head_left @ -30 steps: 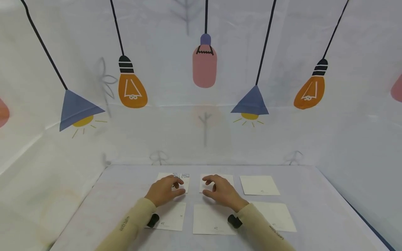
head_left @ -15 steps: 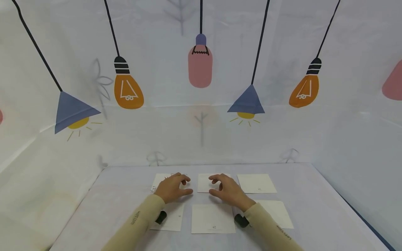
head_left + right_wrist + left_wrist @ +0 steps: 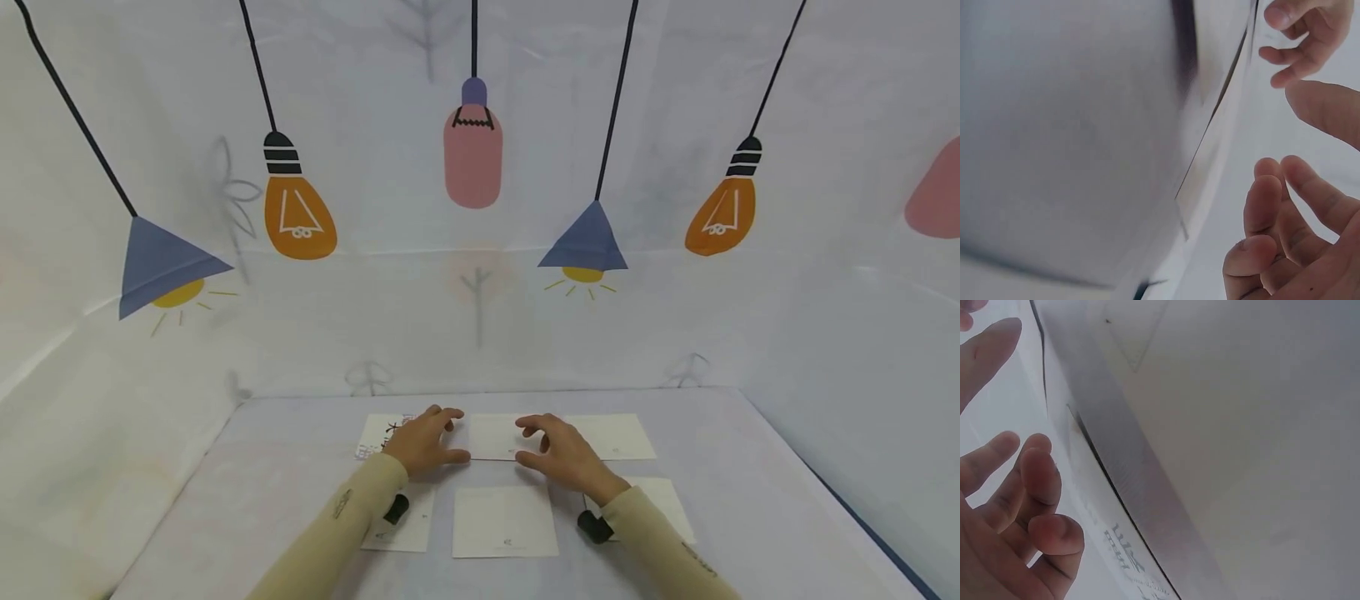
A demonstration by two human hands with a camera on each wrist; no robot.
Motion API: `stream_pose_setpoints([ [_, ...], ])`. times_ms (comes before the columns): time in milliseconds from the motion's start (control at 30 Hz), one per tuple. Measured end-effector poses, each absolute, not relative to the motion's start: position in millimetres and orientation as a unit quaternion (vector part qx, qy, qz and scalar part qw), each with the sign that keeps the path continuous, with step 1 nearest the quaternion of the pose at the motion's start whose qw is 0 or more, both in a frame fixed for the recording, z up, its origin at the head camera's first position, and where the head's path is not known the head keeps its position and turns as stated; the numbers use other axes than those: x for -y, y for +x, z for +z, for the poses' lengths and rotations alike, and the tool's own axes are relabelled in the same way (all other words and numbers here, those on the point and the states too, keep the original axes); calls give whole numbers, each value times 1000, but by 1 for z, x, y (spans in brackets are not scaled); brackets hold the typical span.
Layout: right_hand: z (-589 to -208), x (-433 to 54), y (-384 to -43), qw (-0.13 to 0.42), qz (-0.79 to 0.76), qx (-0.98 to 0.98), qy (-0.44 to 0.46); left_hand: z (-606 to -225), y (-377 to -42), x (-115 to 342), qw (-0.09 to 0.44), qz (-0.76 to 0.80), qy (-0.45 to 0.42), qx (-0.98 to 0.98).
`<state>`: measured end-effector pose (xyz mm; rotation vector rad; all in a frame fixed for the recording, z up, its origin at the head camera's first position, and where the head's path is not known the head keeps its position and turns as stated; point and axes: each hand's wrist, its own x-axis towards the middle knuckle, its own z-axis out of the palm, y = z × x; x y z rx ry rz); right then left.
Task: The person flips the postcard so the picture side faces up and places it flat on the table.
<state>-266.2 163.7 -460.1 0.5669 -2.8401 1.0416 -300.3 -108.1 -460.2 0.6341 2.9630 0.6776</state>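
Note:
My left hand (image 3: 423,440) hovers over the right part of the back-left card (image 3: 371,435), which has dark and purple writing on it. Its fingers are loosely bent with the thumb apart, and nothing is between them; the left wrist view shows the same hand (image 3: 1016,506). My right hand (image 3: 566,457) is held above the gap between the back-middle card (image 3: 491,437) and the back-right card (image 3: 615,437). In the right wrist view this hand (image 3: 1297,237) also has relaxed, bent fingers and holds nothing. Both hands appear raised off the table.
A front row of white cards lies nearer me: a front-left card (image 3: 408,525), partly under my left forearm, a front-middle card (image 3: 504,523) and a front-right card (image 3: 667,504). All lie on a pale table (image 3: 247,500). A white sheet (image 3: 375,317) printed with lamps hangs behind.
Both hands have moved right over the cards, uncovering more of the writing on the back-left card. The head view has turned slightly right. The cards appear to lie where they were.

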Motion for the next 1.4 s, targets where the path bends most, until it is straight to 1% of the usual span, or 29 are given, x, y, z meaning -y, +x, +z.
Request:
stream_pose_setpoints([
  [167,-462,-173,-268,34,332,924,186,-462,-310,107,44,226,199,-952],
  [367,-463,-186,-270,32,332,922,197,-452,-319,103,78,214,202,-953],
  [667,-466,-199,-274,35,326,924,197,-454,-330,99,120,236,172,-949],
  [933,-462,-207,-282,10,343,924,170,-446,-331,90,146,227,165,-949],
  [1133,-462,-211,-290,-10,326,930,169,-446,-333,87,154,220,164,-949],
  [1400,-462,-211,-305,-39,324,931,162,-461,-345,87,143,219,171,-950],
])
